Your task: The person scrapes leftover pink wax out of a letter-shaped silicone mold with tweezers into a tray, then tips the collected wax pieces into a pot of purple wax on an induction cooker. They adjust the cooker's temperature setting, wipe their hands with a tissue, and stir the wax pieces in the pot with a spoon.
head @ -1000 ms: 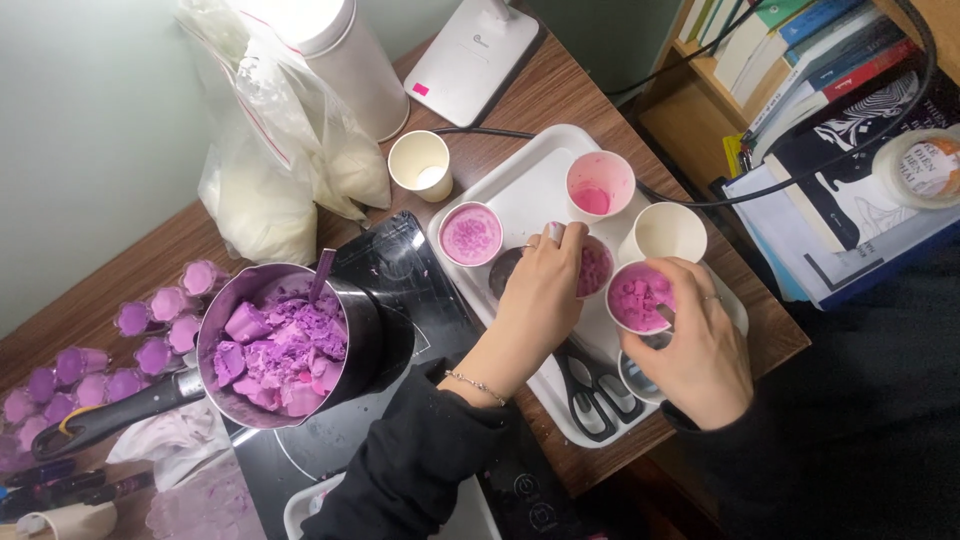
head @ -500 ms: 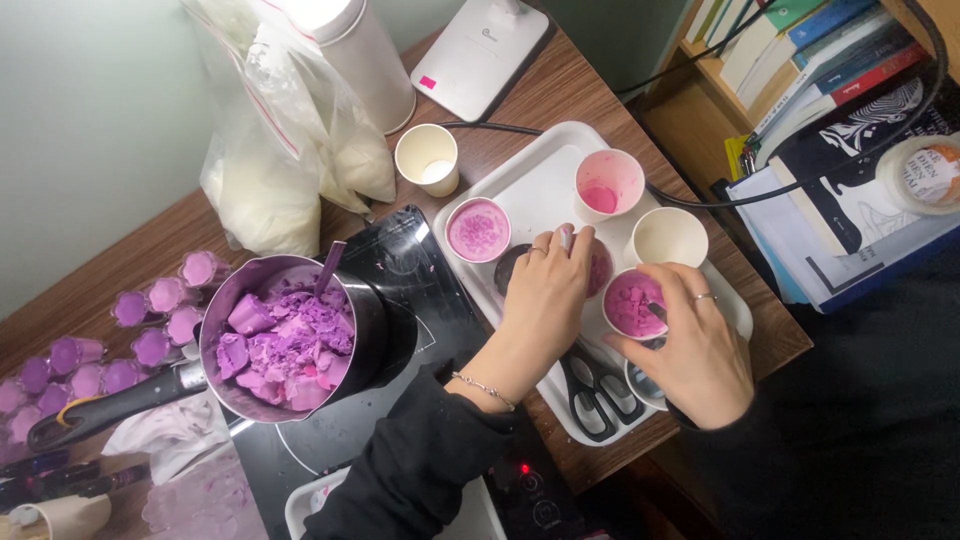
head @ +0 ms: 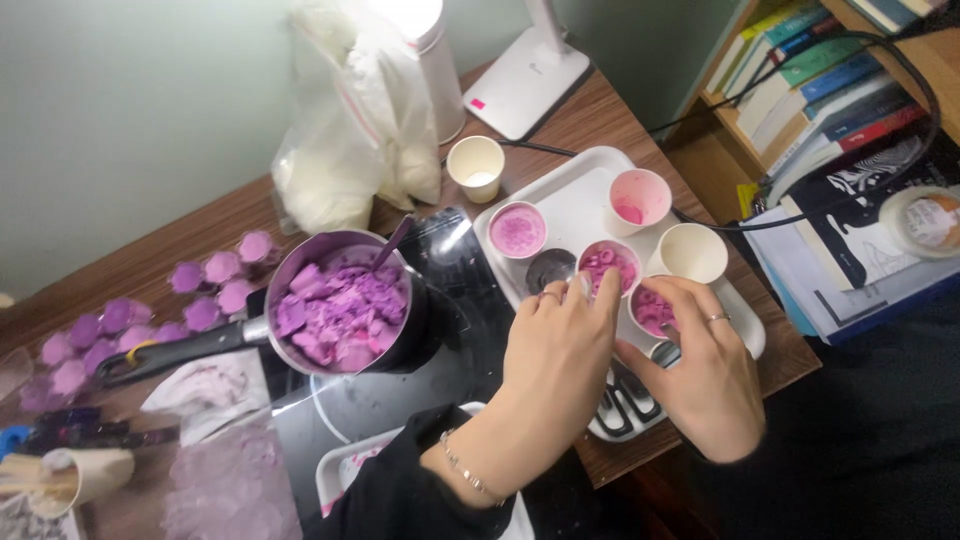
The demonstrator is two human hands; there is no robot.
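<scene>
The worktop (head: 200, 235) is brown wood grain. The pot (head: 345, 315) is silvery metal with a black handle and holds pale purple chunks. Purple lumps (head: 205, 295) lie in rows to its left. The hob (head: 450, 330) under it is glossy black. The tray (head: 575, 215) is white. On it, one cup (head: 518, 230) holds speckled pink, another cup (head: 640, 198) is white with a pink smear inside, a third (head: 606, 266) holds magenta bits, and an empty cup (head: 690, 252) is cream. The cup (head: 652, 310) at the right hand (head: 700, 375) holds magenta pieces. The left hand (head: 555, 365) wears a thin silvery bracelet above a black sleeve (head: 400, 495). The bag (head: 350, 140) is clear, with white powder inside.
</scene>
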